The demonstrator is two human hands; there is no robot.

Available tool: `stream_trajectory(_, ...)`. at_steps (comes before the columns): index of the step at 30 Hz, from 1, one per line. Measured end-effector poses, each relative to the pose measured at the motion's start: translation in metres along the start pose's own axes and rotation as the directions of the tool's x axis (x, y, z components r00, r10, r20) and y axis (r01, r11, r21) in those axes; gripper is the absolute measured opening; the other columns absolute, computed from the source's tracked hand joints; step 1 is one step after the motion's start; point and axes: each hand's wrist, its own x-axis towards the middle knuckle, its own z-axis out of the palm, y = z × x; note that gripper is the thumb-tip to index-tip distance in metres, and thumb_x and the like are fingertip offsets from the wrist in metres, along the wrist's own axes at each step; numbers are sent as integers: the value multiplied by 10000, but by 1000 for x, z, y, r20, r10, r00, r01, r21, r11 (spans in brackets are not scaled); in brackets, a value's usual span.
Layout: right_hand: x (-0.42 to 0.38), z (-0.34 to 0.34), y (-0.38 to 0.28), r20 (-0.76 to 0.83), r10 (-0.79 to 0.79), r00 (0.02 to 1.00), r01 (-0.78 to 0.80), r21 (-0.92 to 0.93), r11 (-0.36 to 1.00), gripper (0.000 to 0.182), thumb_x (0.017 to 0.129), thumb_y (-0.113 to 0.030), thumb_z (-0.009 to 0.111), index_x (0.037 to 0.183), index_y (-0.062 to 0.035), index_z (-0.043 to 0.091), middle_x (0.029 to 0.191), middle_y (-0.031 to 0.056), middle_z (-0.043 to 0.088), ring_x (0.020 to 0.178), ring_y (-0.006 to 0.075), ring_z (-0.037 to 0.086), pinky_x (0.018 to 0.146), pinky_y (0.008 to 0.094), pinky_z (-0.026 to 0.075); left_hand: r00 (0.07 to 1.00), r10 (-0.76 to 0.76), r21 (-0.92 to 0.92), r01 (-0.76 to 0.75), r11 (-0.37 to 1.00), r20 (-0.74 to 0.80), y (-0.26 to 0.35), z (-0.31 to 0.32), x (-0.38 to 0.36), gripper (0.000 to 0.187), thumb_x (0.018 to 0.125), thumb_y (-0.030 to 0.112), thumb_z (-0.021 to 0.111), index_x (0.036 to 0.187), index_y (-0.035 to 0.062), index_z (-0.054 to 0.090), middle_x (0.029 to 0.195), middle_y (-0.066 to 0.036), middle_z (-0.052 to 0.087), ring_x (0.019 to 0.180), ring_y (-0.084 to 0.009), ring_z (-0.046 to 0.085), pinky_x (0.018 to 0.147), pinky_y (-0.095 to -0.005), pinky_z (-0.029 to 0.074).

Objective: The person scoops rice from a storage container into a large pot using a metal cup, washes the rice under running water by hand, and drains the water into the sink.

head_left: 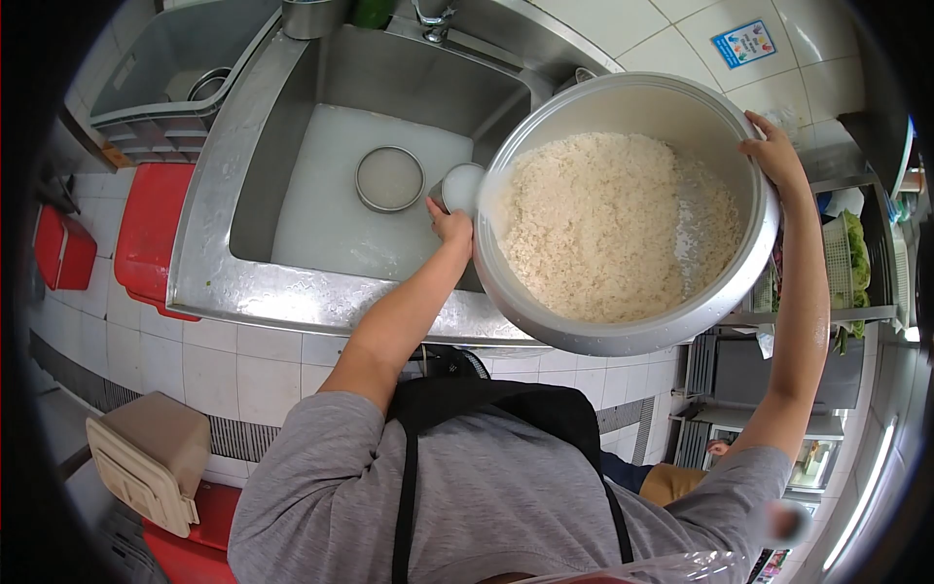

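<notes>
A large silvery pot (608,336) is tilted over the right edge of the steel sink (268,195), with wet pale rice (593,224) inside. My right hand (773,151) grips its rim at the upper right. My left hand (450,224) is at the pot's lower left side, beside a small round container (460,187) of whitish liquid at the pot's lip; its fingers are partly spread, and what it holds is unclear. Cloudy water (331,185) covers the sink bottom. A round metal-rimmed sieve or bowl (390,178) lies in that water.
A faucet (434,27) stands at the sink's back. Left are a grey crate (170,127) and a red bin (151,234); a beige bin (156,457) is lower left. At right is a rack (856,316) with green vegetables. Another person (671,482) is behind, lower right.
</notes>
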Motion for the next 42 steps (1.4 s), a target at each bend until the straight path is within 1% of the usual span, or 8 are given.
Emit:
stream_trajectory(5,-3,1,-5,-22,-16,1000,16,-14,1000,598,578,-105,558,1165,-36,473,956,167,577,824,215,567,761,277,417,1000,-16,-22,16,1000,6,0,0,-1,717,727,-13,391,1341,226,108,1230,-204,217,1109,-356,381,870,-392,423)
stream_trajectory(10,-2,1,-6,-14,-7,1000,7,-9,1000,602,576,-107,558,1167,-34,471,971,170,572,838,222,565,770,280,415,1000,-5,42,6,999,-9,2,0,-4,711,734,-3,398,1341,228,108,1240,-207,211,1102,-355,389,866,-391,426)
stream_trajectory(20,0,1,-9,-10,-13,1000,13,-11,1000,597,578,-108,564,1164,-35,474,978,173,572,833,226,571,767,283,422,999,-28,34,28,999,-17,0,1,-4,716,729,-6,401,1340,234,113,1242,-212,213,1101,-358,388,881,-396,412)
stream_trajectory(22,1,2,-8,-10,-12,1000,12,-13,1000,595,581,-106,563,1164,-36,474,979,172,572,831,225,572,766,283,423,1000,-4,88,7,996,-31,1,1,-5,722,725,-8,403,1340,236,114,1242,-212,211,1106,-359,381,882,-396,411)
stream_trajectory(29,3,3,-9,-15,-18,1000,18,-12,1000,578,594,-101,562,1161,-31,474,969,171,575,819,222,576,748,285,429,1000,-9,77,10,997,-22,3,1,-7,729,716,-19,400,1340,230,117,1247,-213,207,1113,-360,373,897,-391,397)
stream_trajectory(35,4,3,-10,-7,-9,1000,9,-3,1000,569,604,-105,569,1160,-31,473,962,165,576,814,218,576,745,286,430,1000,1,71,1,997,-24,-3,2,-2,724,714,-20,393,1343,198,109,1251,-214,209,1124,-352,366,913,-382,383)
stream_trajectory(37,5,3,-9,-5,-1,1000,1,7,1000,572,603,-107,572,1161,-31,472,965,164,576,817,218,576,745,286,430,999,24,13,-23,1000,-22,-3,3,-3,716,711,-21,389,1343,172,113,1254,-218,213,1132,-344,364,915,-380,381)
stream_trajectory(42,9,4,-1,-32,-48,998,46,-43,998,574,596,-110,578,1157,-40,481,972,160,576,816,214,575,746,280,429,998,52,25,-51,998,-34,-9,5,5,706,706,-28,384,1340,153,133,1257,-223,238,1119,-345,383,914,-372,381)
